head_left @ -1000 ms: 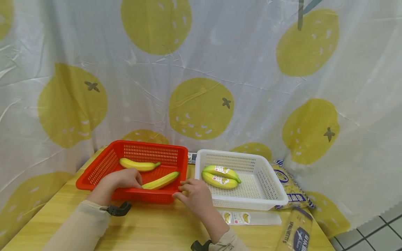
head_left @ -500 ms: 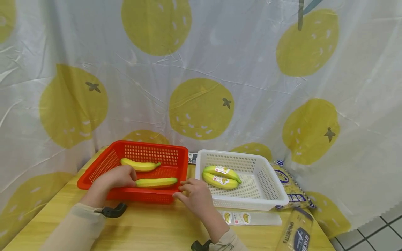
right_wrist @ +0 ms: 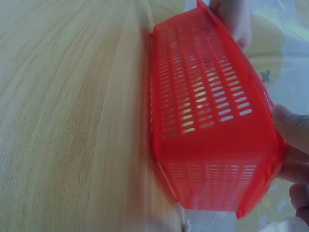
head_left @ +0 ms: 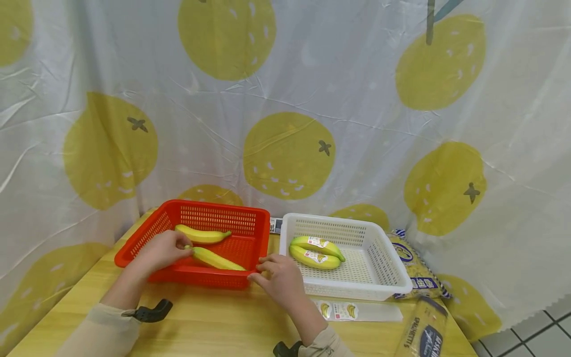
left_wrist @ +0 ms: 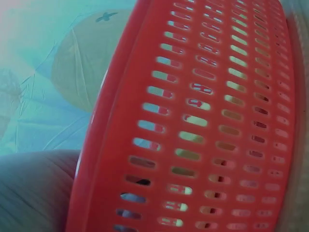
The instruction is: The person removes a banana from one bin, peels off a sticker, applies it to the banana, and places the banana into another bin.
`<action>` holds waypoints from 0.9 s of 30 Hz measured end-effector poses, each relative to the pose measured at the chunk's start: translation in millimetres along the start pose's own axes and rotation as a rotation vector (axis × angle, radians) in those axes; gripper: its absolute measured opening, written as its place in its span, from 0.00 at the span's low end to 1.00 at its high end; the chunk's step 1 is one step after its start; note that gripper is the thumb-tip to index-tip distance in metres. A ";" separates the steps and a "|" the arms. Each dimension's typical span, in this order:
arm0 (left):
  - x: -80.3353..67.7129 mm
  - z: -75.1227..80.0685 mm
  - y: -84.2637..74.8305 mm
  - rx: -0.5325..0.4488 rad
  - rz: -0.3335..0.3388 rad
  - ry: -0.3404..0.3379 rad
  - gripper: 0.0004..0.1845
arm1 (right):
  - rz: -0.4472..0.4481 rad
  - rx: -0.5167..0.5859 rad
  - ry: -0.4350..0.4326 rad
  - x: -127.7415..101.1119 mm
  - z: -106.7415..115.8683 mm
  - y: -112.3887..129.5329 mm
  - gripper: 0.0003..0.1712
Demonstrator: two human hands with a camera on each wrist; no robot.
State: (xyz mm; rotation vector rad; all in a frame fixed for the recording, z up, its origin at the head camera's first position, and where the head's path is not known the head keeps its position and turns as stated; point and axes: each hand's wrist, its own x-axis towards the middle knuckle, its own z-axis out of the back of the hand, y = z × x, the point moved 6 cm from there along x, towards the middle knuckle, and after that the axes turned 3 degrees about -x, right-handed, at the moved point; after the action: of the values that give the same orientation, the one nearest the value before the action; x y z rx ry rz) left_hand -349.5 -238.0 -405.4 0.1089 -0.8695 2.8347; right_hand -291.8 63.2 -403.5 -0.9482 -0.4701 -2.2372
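Smooth curved banana (head_left: 217, 259) in slotted red plastic basket (head_left: 250, 229), left hand (head_left: 162, 250) pinching.

Head view: bright, even lighting, sharp focus, soft shadows. Both wrist views: red basket (left_wrist: 203, 121) blurred at close range, colours washed out

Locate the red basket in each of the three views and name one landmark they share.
Head: the red basket sits left of centre on the wooden table, beside the white basket.
Left wrist: its slotted wall fills most of the picture, seen close from outside.
Right wrist: it lies right of centre, a corner nearest the camera.
Shared landmark: the basket's slotted red side wall.
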 end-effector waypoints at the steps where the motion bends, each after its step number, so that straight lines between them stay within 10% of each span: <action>1: -1.3 -0.2 0.4 -0.014 -0.007 -0.004 0.11 | -0.002 0.000 0.001 -0.1 -0.1 -0.1 0.14; 22: -11.7 8.9 1.9 -0.034 0.043 -0.247 0.24 | -0.001 0.017 -0.005 -0.7 -1.4 -1.0 0.15; 27: -19.2 16.1 0.9 -0.070 0.051 -0.401 0.25 | -0.007 0.017 -0.006 -1.1 -2.1 -0.9 0.15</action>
State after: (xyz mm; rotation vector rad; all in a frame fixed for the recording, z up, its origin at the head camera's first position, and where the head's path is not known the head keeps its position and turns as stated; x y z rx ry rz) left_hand -330.6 -250.6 -394.9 0.6738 -1.0567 2.8715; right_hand -292.9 63.1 -405.7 -0.9460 -0.4956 -2.2335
